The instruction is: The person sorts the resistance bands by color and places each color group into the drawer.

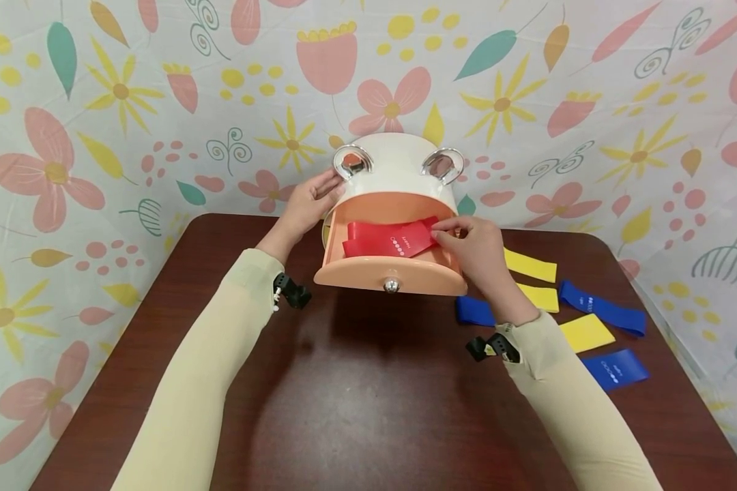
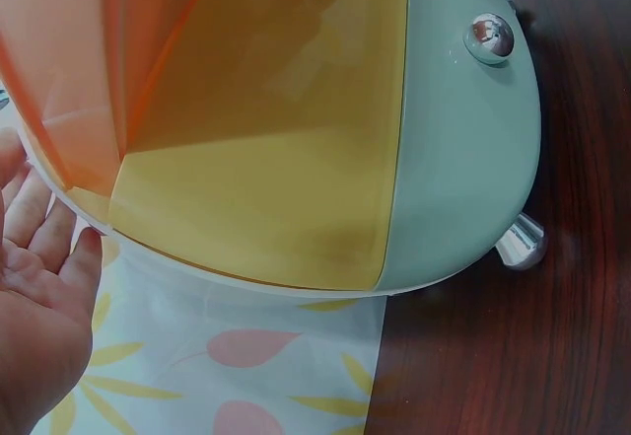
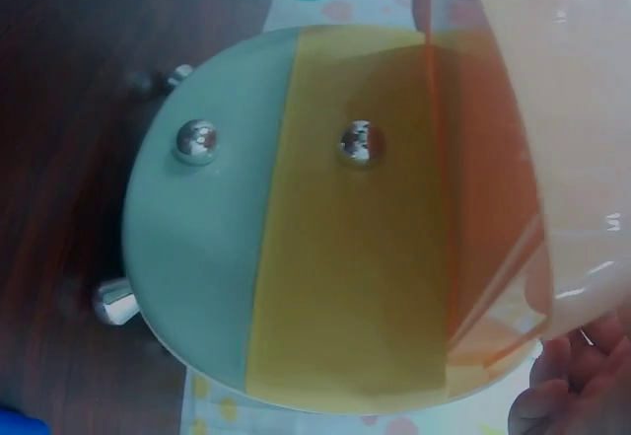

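Observation:
A small round-fronted cabinet with a white shell and two silver loop ears stands on the table. Its top orange drawer is pulled out. A red resistance band lies folded in that drawer, marked with printed dots. The thumb and fingertips of my right hand pinch the band's right end. My left hand rests against the cabinet's left side near the ear, fingers fairly straight. In the left wrist view, the yellow drawer and green drawer below are closed.
Several yellow bands and blue bands lie on the table at the right, one blue band partly behind my right forearm. A flower-patterned cloth hangs behind the brown table. Silver feet hold the cabinet up.

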Motion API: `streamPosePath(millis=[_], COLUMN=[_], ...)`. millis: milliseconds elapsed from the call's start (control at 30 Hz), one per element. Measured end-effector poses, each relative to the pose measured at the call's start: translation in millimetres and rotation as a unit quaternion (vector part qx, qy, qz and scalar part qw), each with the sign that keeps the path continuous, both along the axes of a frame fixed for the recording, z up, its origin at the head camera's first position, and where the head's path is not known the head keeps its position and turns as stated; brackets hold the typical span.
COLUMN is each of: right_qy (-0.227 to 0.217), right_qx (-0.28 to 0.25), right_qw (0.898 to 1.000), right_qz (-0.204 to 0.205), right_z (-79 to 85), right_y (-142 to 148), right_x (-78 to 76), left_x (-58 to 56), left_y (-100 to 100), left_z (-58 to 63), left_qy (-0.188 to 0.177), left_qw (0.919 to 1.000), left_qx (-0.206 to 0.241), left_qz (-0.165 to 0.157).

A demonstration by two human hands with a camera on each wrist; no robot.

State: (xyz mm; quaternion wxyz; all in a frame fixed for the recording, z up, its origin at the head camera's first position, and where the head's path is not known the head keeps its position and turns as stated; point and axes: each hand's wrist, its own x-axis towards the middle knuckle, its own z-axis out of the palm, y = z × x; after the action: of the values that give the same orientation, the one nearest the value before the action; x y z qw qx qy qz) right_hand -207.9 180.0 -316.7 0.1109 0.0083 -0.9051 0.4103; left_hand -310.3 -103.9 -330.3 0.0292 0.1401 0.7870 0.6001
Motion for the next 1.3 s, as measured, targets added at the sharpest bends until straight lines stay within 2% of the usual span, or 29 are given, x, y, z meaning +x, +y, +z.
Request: streamPosePath(millis=[167,300,400,467,567,633,900,1033,1300], right_qy=[0.035,0.099,0.165,0.208,0.25,0.267,0.279,0.283,0.285], right_qx=[-0.024,-0.074,-0.143,-0.192,-0.256,-0.283,-0.354,-0.368,-0.342], right_qw=[0.999,0.992,0.974,0.958,0.933,0.921,0.893,0.886,0.895], right_qz=[-0.011,-0.04,-0.052,-0.05,-0.036,-0.031,-0.015,-0.01,-0.005], right_z=[3.6,6.3,3.6,-2.1,-15.4,-25.6,-60.6,-72.9,-87.8], right_y=[1.0,-2.5,-7.8,-13.7,-25.5,-34.2,-58.6,-68.2,-87.7], right_x=[10.3,31.4,51.8,64.7,80.4,87.5,95.8,97.2,98.4], left_x=[1.0,1.5,1.3,1.5,2.4,2.4,0.9,0.8,1.4], left_y=[0.4,0.5,0.1,-0.3,-0.8,-0.7,1.5,1.1,0.1], left_z=[1.0,1.7,2.1,2.5,3.3,3.0,0.7,0.6,1.6], left_qy=[0.004,0.006,0.005,0.006,0.008,0.009,0.006,0.004,0.007], left_qw=[1.0,1.0,1.0,1.0,1.0,1.0,1.0,1.0,1.0], left_qx=[-0.002,-0.005,-0.004,-0.004,-0.003,0.0,-0.003,-0.004,0.001], left_qz=[0.0,0.001,0.001,0.001,-0.001,0.0,0.003,0.002,-0.003])
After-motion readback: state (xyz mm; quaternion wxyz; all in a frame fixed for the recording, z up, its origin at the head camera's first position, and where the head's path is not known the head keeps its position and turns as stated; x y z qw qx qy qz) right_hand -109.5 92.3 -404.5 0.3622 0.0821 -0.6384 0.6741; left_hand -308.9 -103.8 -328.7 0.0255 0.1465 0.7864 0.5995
